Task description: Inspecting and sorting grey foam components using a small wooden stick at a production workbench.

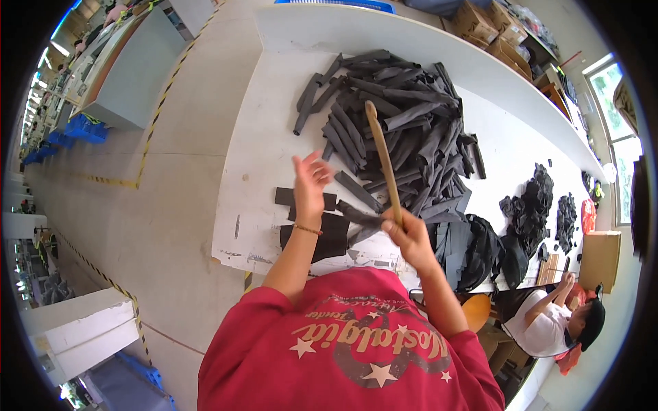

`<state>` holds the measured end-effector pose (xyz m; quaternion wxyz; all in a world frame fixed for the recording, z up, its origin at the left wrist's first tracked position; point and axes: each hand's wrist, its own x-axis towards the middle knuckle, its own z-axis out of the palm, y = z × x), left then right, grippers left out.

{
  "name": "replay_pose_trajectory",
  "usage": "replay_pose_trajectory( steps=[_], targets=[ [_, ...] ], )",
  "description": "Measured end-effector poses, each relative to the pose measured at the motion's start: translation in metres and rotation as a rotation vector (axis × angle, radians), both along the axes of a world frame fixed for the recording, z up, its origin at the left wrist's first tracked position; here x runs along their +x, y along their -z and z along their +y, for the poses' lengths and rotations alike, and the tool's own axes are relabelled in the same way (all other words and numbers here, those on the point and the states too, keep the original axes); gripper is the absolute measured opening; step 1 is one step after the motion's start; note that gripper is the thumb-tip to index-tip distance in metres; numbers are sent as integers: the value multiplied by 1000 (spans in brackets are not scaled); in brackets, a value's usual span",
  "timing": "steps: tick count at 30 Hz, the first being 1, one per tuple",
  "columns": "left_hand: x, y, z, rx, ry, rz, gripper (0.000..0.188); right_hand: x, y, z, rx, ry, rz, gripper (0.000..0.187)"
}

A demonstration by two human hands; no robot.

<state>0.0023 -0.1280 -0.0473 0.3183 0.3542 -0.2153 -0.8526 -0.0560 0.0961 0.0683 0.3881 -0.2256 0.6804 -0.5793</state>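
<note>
I see the right hand closed on the near end of a wooden stick, a dark fabric tube at its fingers, can't tell if gripped. Slightly farther out, the left hand is blurred, fingers loosely spread, nothing visibly held, above the white table; the stick's far end is over the charcoal pile, white partition behind.
</note>
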Motion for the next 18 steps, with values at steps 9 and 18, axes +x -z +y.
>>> replay_pose_trajectory(
  steps=[9, 18],
  targets=[
    [27, -52, 107, -185, 1040, 103, 33, -52, 3, -28, -64, 378, 375, 12],
    [34, -34, 84, -584, 590, -84, 24, -91, -31, -20, -53, 417, 206, 23]
  ],
)
